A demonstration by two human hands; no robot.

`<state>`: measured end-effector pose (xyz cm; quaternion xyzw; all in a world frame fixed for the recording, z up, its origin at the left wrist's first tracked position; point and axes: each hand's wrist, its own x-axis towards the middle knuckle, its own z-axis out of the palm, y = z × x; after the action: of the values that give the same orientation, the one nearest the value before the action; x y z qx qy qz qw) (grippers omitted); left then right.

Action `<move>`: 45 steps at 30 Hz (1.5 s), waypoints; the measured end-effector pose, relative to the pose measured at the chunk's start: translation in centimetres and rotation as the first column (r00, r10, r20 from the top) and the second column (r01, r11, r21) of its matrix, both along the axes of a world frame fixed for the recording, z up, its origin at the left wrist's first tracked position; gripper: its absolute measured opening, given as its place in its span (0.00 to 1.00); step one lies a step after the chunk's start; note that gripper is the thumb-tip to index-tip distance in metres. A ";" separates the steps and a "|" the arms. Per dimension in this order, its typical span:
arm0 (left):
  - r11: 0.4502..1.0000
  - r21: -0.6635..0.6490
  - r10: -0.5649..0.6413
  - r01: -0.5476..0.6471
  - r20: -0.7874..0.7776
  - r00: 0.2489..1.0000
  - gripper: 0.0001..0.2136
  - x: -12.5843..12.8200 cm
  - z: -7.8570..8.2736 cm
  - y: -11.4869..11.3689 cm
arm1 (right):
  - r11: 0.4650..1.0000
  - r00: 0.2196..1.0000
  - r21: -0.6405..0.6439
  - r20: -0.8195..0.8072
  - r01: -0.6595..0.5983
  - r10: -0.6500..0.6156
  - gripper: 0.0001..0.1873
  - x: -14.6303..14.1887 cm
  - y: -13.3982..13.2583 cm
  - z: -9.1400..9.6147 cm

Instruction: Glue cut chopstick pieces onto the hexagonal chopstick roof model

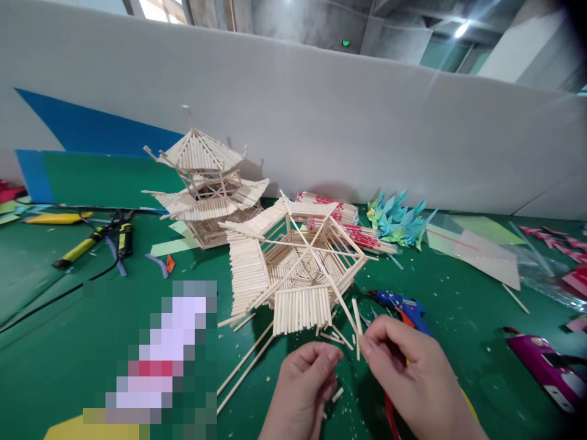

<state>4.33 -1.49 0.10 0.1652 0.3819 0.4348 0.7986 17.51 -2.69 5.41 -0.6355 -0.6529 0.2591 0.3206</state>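
My right hand (408,366) pinches a short wooden stick (356,313) between thumb and forefinger, beside the front right corner of a stick-built pavilion frame (302,281). That frame has several roof panels of sticks laid side by side, and its middle is open under crossing beams. Just below its front panel (302,310), my left hand (307,385) is closed with thumb and fingertips together; whatever they may hold is hidden. Loose cut stick pieces (338,395) lie between and under my hands.
A finished-looking stick pagoda (206,201) stands behind left. Bundled sticks (339,211) and blue folded paper (398,220) lie behind the frame. A blue glue gun (403,304) sits by my right hand, a purple power strip (545,366) farther right, yellow-handled pliers (85,244) at left.
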 end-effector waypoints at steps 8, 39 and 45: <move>0.999 0.016 0.043 -0.042 -0.044 0.998 0.07 0.0 -0.1 1.4 | 0.982 0.895 -0.145 0.411 -0.123 0.173 0.11 -0.5 3.4 2.6; 0.998 0.047 -0.035 0.032 0.063 0.997 0.05 -0.1 0.6 1.6 | 0.978 0.770 -0.159 0.604 -0.135 0.205 0.10 -1.0 4.8 2.8; 0.999 0.039 -0.030 0.028 0.071 0.997 0.05 0.0 0.7 1.5 | 0.973 0.759 -0.185 0.612 -0.135 0.221 0.10 -1.0 4.8 3.0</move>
<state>4.36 0.04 0.84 0.1704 0.3422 0.4361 0.8147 16.50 2.13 8.43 -0.6395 -0.7617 0.1029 0.0161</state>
